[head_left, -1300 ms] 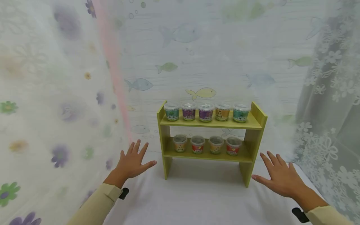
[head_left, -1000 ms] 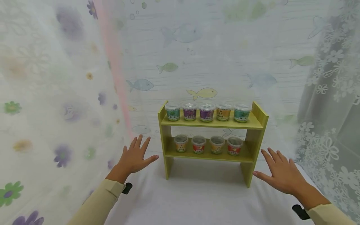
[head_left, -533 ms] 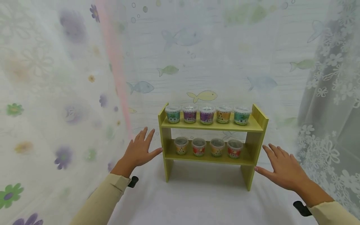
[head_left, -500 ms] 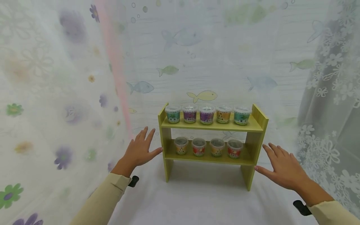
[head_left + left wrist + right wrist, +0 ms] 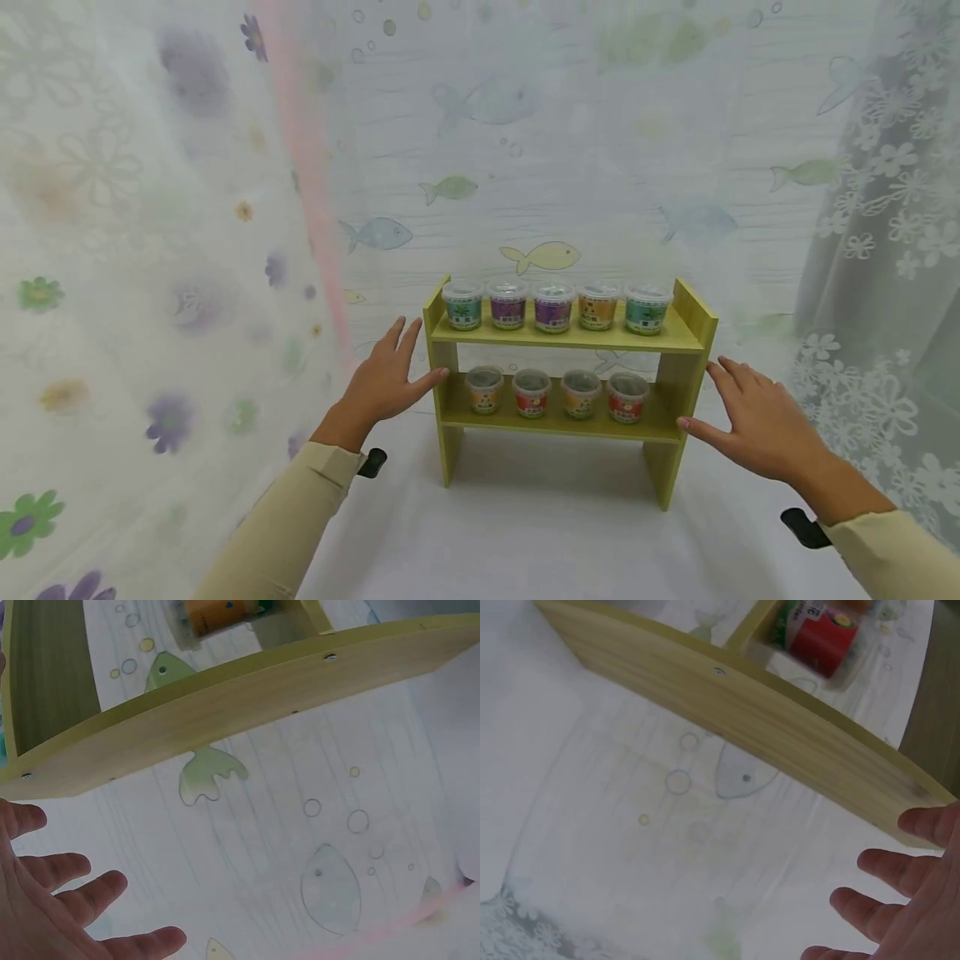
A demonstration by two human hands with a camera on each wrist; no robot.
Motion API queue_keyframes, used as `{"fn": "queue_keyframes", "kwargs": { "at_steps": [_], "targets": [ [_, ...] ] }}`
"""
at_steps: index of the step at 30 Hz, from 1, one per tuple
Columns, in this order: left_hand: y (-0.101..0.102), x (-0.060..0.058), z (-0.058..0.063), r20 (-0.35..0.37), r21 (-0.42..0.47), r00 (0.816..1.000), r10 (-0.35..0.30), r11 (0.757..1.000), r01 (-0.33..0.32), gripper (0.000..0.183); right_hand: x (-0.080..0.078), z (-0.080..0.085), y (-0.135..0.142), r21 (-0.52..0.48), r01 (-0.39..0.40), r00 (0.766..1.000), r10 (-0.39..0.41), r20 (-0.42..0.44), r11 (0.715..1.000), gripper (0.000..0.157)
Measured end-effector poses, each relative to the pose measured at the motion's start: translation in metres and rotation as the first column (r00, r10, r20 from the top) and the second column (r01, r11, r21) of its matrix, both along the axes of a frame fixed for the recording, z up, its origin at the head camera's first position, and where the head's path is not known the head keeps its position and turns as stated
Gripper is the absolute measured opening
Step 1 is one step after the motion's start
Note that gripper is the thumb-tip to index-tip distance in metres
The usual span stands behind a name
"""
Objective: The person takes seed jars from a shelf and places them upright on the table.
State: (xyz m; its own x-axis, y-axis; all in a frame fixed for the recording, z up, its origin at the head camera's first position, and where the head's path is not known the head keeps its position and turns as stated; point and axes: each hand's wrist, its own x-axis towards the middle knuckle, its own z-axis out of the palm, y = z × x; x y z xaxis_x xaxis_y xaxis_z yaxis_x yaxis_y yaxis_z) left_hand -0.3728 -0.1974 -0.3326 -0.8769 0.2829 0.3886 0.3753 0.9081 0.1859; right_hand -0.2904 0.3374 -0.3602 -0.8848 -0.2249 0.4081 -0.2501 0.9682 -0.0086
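A yellow-green two-tier wooden shelf (image 5: 555,427) stands upright in the middle of the head view. My left hand (image 5: 381,383) is beside its left side panel, fingers spread and holding nothing; the thumb overlaps the panel's edge, and I cannot tell if it touches. My right hand (image 5: 765,425) is at the right panel, fingers extended, fingertips near the panel. In the left wrist view the left fingers (image 5: 90,896) point toward the side panel (image 5: 225,701). The right wrist view has the right fingertips close to the other panel (image 5: 780,735).
Several lidded plastic cups in teal, purple (image 5: 552,310) and orange line the top tier. On the lower tier sit several cups with orange and red (image 5: 626,400) labels. Fish-printed sheeting hangs behind, a floral curtain (image 5: 165,333) at left, and lace (image 5: 877,383) at right.
Both hands have moved forward and up, closing in on the shelf's two sides; the left hand has also moved rightward. The shelf and cups keep their places.
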Motion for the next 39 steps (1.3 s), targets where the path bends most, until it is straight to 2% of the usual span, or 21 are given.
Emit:
{"fn": "queue_keyframes", "kwargs": {
  "at_steps": [10,16,22,33,39],
  "targets": [
    [0.012,-0.007,0.01,-0.017,0.122,0.999,-0.048,0.991,0.05,0.102,0.003,0.013,0.002,-0.033,-0.024,0.999,0.022,-0.046,0.999,0.105],
    [0.018,-0.011,0.023,-0.064,0.215,0.993,-0.094,0.971,0.106,0.1,-0.001,0.027,0.001,-0.033,-0.019,0.996,0.015,-0.093,0.999,0.106],
    [0.018,-0.015,0.032,-0.085,0.301,0.989,-0.12,0.943,0.141,0.098,-0.006,0.045,-0.005,-0.047,-0.01,0.995,0.006,-0.101,0.999,0.11],
    [0.026,-0.018,0.031,-0.101,0.423,0.988,-0.116,0.894,0.148,0.088,-0.011,0.07,-0.016,-0.113,-0.009,0.993,-0.004,-0.114,0.994,0.11],
    [0.03,-0.021,0.034,-0.203,0.444,0.974,-0.104,0.876,0.186,0.079,-0.016,0.081,-0.025,-0.112,-0.017,0.991,0.002,-0.133,0.994,0.107]
  ]
}}
